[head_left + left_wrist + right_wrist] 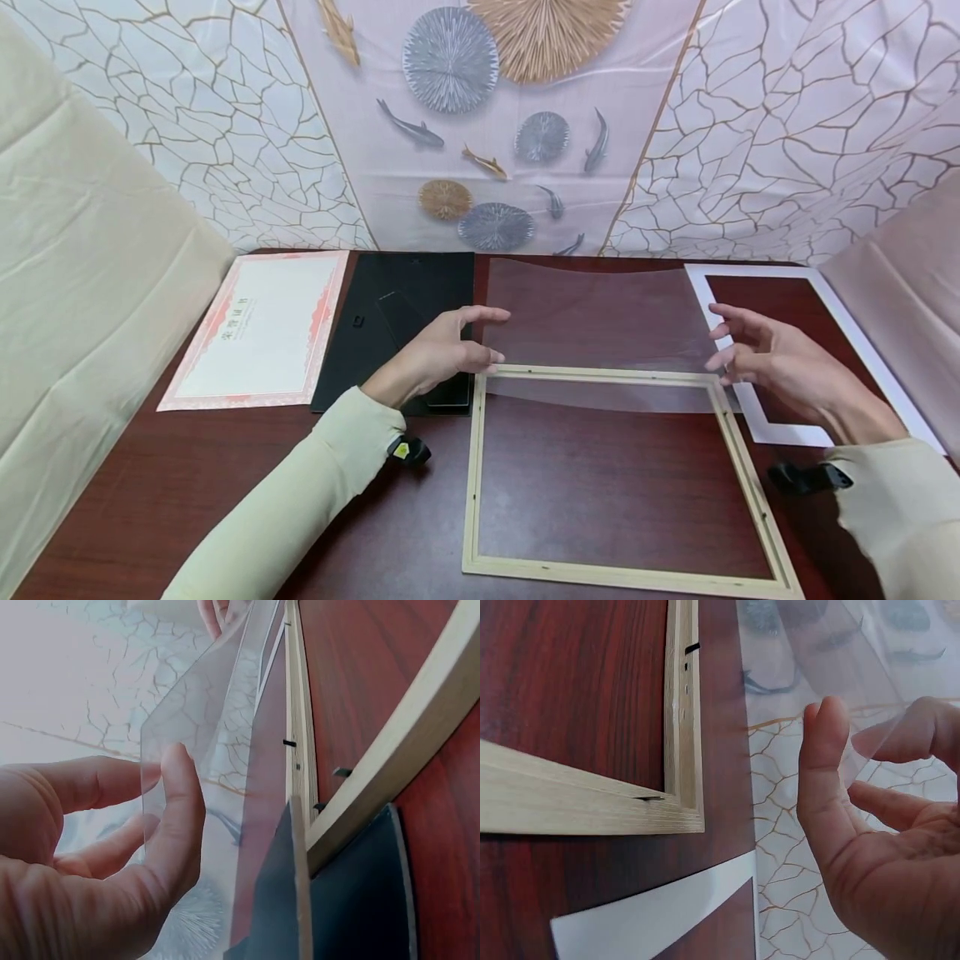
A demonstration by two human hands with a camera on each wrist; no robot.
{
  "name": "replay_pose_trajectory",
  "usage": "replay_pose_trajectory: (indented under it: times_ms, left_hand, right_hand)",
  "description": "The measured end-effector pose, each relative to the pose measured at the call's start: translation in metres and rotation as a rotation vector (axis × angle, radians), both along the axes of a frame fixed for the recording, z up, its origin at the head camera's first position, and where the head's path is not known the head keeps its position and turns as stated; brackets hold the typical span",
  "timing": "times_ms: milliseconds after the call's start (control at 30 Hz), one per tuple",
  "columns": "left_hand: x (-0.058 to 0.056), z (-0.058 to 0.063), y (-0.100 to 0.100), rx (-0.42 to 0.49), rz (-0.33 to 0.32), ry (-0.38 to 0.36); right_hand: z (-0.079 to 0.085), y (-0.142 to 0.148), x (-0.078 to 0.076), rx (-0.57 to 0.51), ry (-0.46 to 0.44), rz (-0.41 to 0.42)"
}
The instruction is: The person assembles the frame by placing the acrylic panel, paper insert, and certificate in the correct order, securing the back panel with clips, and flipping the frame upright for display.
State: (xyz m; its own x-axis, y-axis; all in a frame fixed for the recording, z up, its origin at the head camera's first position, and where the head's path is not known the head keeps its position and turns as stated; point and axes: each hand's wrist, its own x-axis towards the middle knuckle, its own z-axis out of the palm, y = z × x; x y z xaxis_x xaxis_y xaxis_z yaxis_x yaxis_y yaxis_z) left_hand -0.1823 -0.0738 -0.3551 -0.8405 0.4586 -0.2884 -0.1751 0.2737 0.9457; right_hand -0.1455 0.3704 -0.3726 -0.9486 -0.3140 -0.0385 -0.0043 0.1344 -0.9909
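Both hands hold a clear plastic sheet (600, 312) up above the table, one at each side. In the left wrist view, the left hand (97, 832) pinches the sheet's edge between thumb and fingers. The right hand (892, 817) pinches the opposite edge in the right wrist view. A pale wooden frame (615, 572) lies on the table below, and the sheet's near edge overlaps its far side in the head view. Small dark tabs stick out along the frame's inner edges.
A black backing board (412, 275) with a stand lies left of the sheet. Farther left is a certificate (266, 333) with a pink border. At the right, a white mat border (780, 433) lies partly behind the right hand. A patterned cloth (480, 167) hangs behind the table.
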Motion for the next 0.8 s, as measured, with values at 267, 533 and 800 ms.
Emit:
replay_pose_trajectory:
  times_ms: [267,533,800]
  left_hand:
    - [0.022,0.009,-0.009,0.050,-0.089,-0.007]
    - [0.041,0.010,-0.012,0.030,-0.092,0.018]
    - [0.060,0.007,-0.016,0.035,-0.088,0.035]
  right_hand:
    - [0.004,0.000,0.018,0.043,0.056,0.117]
    - [0.004,0.001,0.036,0.123,0.084,0.120]
    - [0.002,-0.001,0.056,0.165,0.071,0.061]
